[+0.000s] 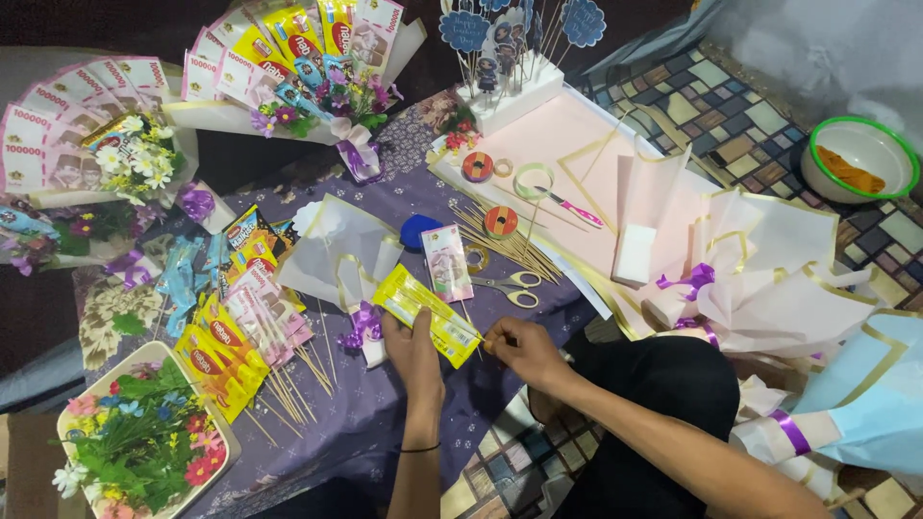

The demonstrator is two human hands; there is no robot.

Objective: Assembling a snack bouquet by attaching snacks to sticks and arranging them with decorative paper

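Observation:
My left hand (415,354) grips a long yellow snack packet (426,313) over a purple patterned cloth (385,423). My right hand (520,350) pinches the packet's right end, where a thin wooden skewer meets it. A pink banknote in a clear sleeve (447,261) lies just beyond the packet, with scissors (508,286) to its right. A loose pile of wooden skewers (505,245) rests further back.
Banknote-and-flower bouquets (288,67) lie at the back left. Skewered yellow packets (226,351) and a tray of artificial flowers (144,437) sit at the left. Tape rolls (478,166), pink wrapping paper (750,259), a foam block of toppers (505,91) and a green-rimmed bowl (860,159) are at the right.

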